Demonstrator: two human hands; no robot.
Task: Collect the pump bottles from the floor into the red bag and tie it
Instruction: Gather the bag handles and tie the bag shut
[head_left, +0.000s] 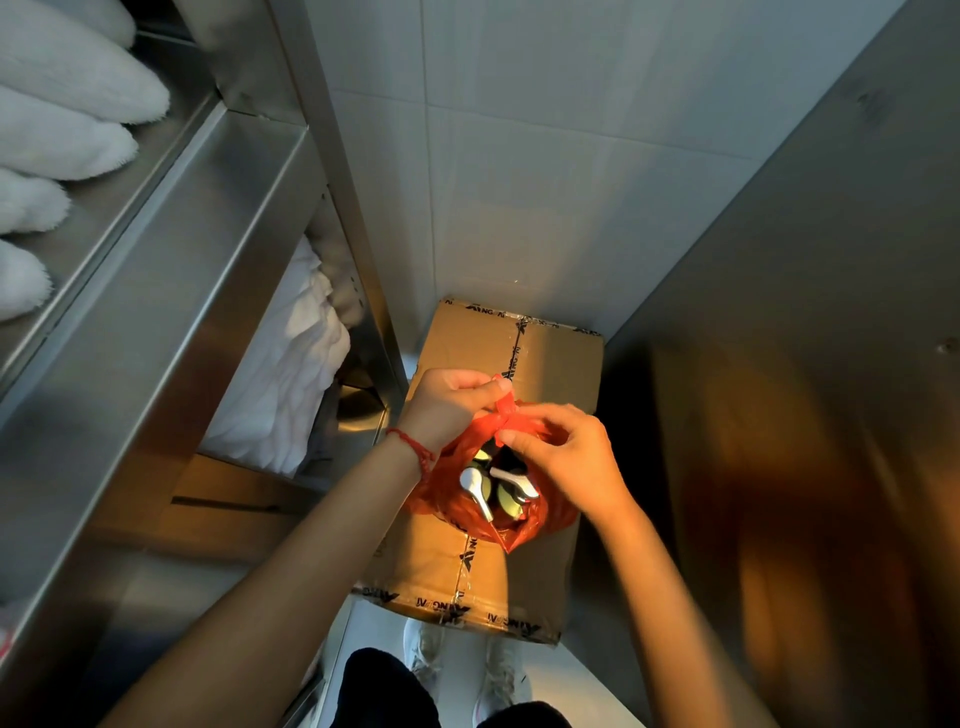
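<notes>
The red bag (457, 467) rests on top of a taped cardboard box (550, 364). Inside its mouth I see pump bottles (475, 491) with white pump heads and dark bodies. My left hand (449, 402) pinches one red handle strip at the top of the bag. My right hand (563, 452) pinches the other strip just beside it. The two strips cross between my fingers, above the bottles. The bag's mouth is still partly open below the crossing.
A steel shelving unit (171, 291) fills the left side, with folded white towels (62, 135) on its shelves. A steel panel (810, 364) stands close on the right. White tiled wall (519, 156) lies behind the box. My shoes (498, 670) are on the floor below.
</notes>
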